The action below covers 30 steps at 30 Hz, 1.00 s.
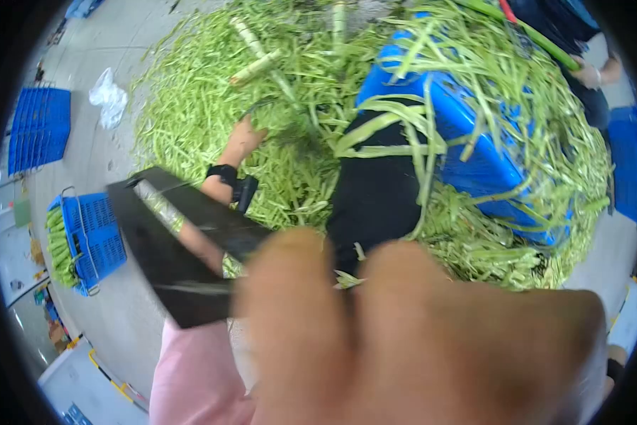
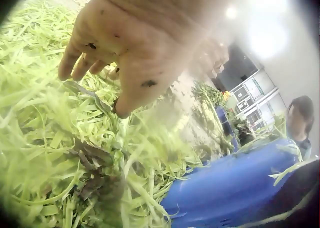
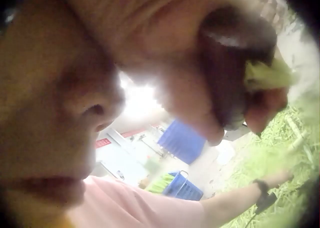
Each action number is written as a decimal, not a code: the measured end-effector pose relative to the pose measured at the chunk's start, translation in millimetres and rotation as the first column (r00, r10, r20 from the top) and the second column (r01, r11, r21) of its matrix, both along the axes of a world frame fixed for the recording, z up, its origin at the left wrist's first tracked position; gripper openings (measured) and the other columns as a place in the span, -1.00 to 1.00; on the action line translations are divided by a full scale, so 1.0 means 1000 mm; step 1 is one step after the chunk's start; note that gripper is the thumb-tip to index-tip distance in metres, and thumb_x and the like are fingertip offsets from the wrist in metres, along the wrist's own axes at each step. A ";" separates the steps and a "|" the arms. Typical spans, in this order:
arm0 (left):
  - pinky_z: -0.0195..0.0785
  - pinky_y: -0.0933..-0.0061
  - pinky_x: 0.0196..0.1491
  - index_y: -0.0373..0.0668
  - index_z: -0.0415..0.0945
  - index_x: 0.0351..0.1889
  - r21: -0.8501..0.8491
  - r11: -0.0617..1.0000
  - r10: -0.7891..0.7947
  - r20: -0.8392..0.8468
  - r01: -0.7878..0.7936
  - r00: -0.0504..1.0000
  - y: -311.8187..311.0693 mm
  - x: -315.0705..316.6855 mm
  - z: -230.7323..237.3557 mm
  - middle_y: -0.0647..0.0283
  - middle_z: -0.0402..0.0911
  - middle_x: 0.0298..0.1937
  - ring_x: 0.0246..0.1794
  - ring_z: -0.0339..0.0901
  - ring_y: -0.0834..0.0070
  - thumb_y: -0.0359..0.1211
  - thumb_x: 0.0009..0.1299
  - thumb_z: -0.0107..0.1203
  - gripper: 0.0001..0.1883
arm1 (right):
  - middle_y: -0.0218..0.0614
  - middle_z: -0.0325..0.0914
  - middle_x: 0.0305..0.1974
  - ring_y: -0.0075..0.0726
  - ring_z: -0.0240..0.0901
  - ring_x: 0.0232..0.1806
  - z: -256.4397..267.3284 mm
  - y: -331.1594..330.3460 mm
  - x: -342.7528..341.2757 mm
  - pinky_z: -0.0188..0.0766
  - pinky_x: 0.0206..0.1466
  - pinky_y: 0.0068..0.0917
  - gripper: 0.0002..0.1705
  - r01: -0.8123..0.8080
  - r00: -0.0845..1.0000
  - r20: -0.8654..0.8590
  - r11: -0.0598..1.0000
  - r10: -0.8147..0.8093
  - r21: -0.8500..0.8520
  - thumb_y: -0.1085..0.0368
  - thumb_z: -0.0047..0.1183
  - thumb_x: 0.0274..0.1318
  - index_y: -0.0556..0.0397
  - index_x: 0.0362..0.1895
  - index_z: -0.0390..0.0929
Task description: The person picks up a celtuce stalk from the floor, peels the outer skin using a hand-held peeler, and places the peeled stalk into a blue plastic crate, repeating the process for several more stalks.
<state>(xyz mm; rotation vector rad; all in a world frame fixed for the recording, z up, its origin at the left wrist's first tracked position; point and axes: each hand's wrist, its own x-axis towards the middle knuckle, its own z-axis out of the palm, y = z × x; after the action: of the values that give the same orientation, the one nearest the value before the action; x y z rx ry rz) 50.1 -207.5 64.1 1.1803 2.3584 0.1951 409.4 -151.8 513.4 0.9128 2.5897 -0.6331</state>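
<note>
Close to the head camera, my right hand (image 1: 410,340) grips a tool with a dark slotted blade (image 1: 170,265) that points left. In the right wrist view the fingers of my right hand (image 3: 155,48) curl round its dark handle (image 3: 222,83), beside a piece of green peel (image 3: 270,75). My left hand (image 1: 243,140) reaches down over the heap of green peelings (image 1: 184,106). The left wrist view shows my left hand (image 2: 130,48) with thumb and fingers apart, a dark wilted strip (image 2: 92,95) lying between them; whether they touch it, I cannot tell.
Peeled stalks (image 1: 258,67) lie on the heap's far side. Right of centre a blue crate (image 1: 467,131) is tipped, covered with peelings. A blue basket (image 1: 99,237) with green stalks and stacked blue crates (image 1: 41,131) stand left. Another person's gloved hand (image 1: 595,73) is at upper right.
</note>
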 end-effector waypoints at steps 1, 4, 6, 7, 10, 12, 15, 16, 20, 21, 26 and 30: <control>0.21 0.17 0.23 -0.40 0.08 0.32 -0.033 0.998 0.056 0.010 -0.055 0.998 0.003 -0.001 0.009 -0.31 0.36 0.15 0.21 0.31 -0.07 -0.03 0.19 0.16 -0.13 | -0.15 0.52 -0.41 -0.17 0.42 -0.48 0.001 0.001 0.003 0.37 -0.39 -0.36 -0.63 0.010 1.000 0.008 1.000 -0.010 -0.001 0.23 0.00 0.17 0.15 0.01 0.40; 0.20 0.15 0.23 -0.37 -0.02 0.35 -0.019 0.994 0.104 0.001 -0.104 0.995 0.018 0.001 -0.011 -0.36 0.29 0.17 0.19 0.31 -0.11 -0.06 0.18 0.16 -0.10 | -0.15 0.53 -0.40 -0.17 0.41 -0.47 0.000 0.010 -0.001 0.37 -0.37 -0.36 -0.63 0.049 0.998 0.042 0.999 -0.049 -0.013 0.24 0.00 0.18 0.15 0.03 0.40; 0.20 0.13 0.23 -0.33 -0.05 0.38 -0.038 0.986 0.162 0.065 -0.160 0.985 0.031 0.003 -0.016 -0.32 0.28 0.18 0.20 0.30 -0.12 -0.07 0.18 0.17 -0.08 | -0.14 0.53 -0.39 -0.18 0.41 -0.47 -0.002 0.019 -0.006 0.37 -0.37 -0.36 -0.63 0.080 0.995 0.067 0.997 -0.079 -0.020 0.25 -0.01 0.18 0.16 0.04 0.40; 0.20 0.11 0.23 -0.30 -0.07 0.39 -0.052 0.981 0.191 0.086 -0.187 0.978 0.036 0.002 -0.012 -0.30 0.27 0.19 0.20 0.29 -0.13 -0.08 0.18 0.17 -0.08 | -0.14 0.53 -0.39 -0.18 0.41 -0.47 -0.003 0.024 -0.008 0.37 -0.36 -0.36 -0.63 0.098 0.993 0.076 0.995 -0.096 -0.027 0.26 -0.01 0.18 0.16 0.04 0.40; 0.14 0.05 0.26 -0.21 -0.16 0.43 -0.030 0.963 0.270 0.112 -0.268 0.956 0.056 0.017 0.009 -0.24 0.14 0.29 0.27 0.19 -0.15 -0.16 0.23 0.13 -0.09 | -0.14 0.53 -0.38 -0.18 0.41 -0.46 -0.007 0.040 -0.010 0.37 -0.35 -0.36 -0.63 0.164 0.981 0.113 0.986 -0.159 -0.036 0.27 -0.01 0.19 0.16 0.05 0.40; 0.16 0.10 0.26 -0.28 -0.18 0.42 0.045 0.957 0.284 0.042 -0.285 0.958 0.067 0.018 0.005 -0.30 -0.05 0.36 0.28 0.13 -0.22 -0.22 0.24 0.17 -0.09 | -0.14 0.54 -0.38 -0.19 0.41 -0.46 -0.005 0.051 -0.001 0.37 -0.34 -0.37 -0.63 0.242 0.959 0.158 0.969 -0.234 -0.039 0.28 -0.02 0.19 0.16 0.06 0.41; -0.02 0.14 0.36 -0.23 -0.16 0.43 0.089 0.929 0.364 -0.033 -0.360 0.931 0.085 0.012 0.000 -0.24 -0.16 0.42 0.41 -0.07 -0.13 -0.35 0.26 0.10 -0.16 | -0.18 0.48 -0.44 -0.23 0.37 -0.48 -0.013 0.064 0.036 0.37 -0.36 -0.38 -0.61 0.404 0.904 0.181 0.912 -0.388 -0.064 0.35 0.00 0.17 0.15 0.09 0.38; -0.03 0.12 0.36 -0.20 -0.16 0.44 0.087 0.917 0.395 -0.055 -0.389 0.917 0.091 0.002 -0.003 -0.18 -0.18 0.44 0.43 -0.11 -0.08 -0.35 0.27 0.07 -0.18 | -0.22 0.46 -0.48 -0.29 0.37 -0.50 -0.016 0.063 0.048 0.36 -0.39 -0.40 -0.62 0.487 0.863 0.200 0.869 -0.465 -0.082 0.36 0.00 0.16 0.14 0.08 0.38; -0.10 0.11 0.38 -0.13 -0.12 0.44 0.089 0.947 0.322 -0.291 -0.310 0.901 0.117 -0.040 -0.012 0.00 -0.23 0.49 0.48 -0.17 0.08 -0.38 0.30 0.00 -0.24 | -0.33 0.42 -0.55 -0.48 0.30 -0.58 -0.024 0.039 0.099 0.30 -0.50 -0.44 -0.66 0.807 0.582 0.345 0.577 -0.737 -0.129 0.41 -0.04 0.11 0.13 0.01 0.39; -0.12 0.12 0.39 -0.13 -0.10 0.43 0.078 0.968 0.251 -0.384 -0.239 0.889 0.125 -0.048 -0.012 0.02 -0.23 0.50 0.48 -0.17 0.10 -0.40 0.30 -0.01 -0.26 | -0.35 0.42 -0.56 -0.50 0.28 -0.60 -0.024 0.031 0.104 0.28 -0.51 -0.45 -0.68 0.838 0.542 0.335 0.529 -0.771 -0.137 0.42 -0.05 0.09 0.14 -0.01 0.39; -0.19 0.11 0.42 0.03 -0.01 0.42 0.155 0.977 -0.062 -0.439 0.143 0.896 0.183 -0.068 -0.034 0.10 0.05 0.43 0.46 -0.08 0.14 -0.52 0.26 -0.03 -0.26 | -0.26 0.44 -0.50 -0.40 0.30 -0.55 -0.020 0.018 0.099 0.30 -0.47 -0.38 -0.65 0.884 0.465 0.367 0.441 -0.806 -0.151 0.39 -0.07 0.07 0.17 0.00 0.38; -0.01 0.04 0.30 0.00 0.11 0.35 0.054 0.990 -0.103 -0.329 0.127 0.939 0.196 -0.045 -0.054 0.12 0.36 0.20 0.27 0.23 0.16 -0.48 0.28 -0.08 -0.38 | -0.27 0.47 -0.46 -0.39 0.34 -0.49 -0.025 0.014 0.097 0.31 -0.44 -0.34 -0.66 0.917 0.399 0.385 0.350 -0.832 -0.193 0.35 -0.06 0.09 0.15 -0.01 0.41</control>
<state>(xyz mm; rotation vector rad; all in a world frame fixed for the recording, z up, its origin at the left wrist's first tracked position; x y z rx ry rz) 5.6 -11.7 10.1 1.4802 2.5701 0.0495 506.6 -137.4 488.3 2.1014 1.4370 -1.1495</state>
